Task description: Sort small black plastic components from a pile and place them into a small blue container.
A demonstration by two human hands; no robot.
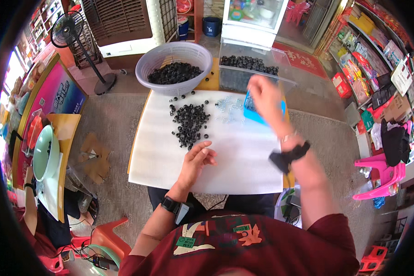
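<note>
Rings (190, 123) on sheet (170, 161), basket (174, 68) behind

Looks like a small shop: speckled grey floor (110, 106), a black pedestal fan (68, 28) at the back left, a glass-front cooler (255, 16) up top, packed goods shelves (377, 50) along the right, 1 pink plastic stool (382, 175), bright daylight.
</note>
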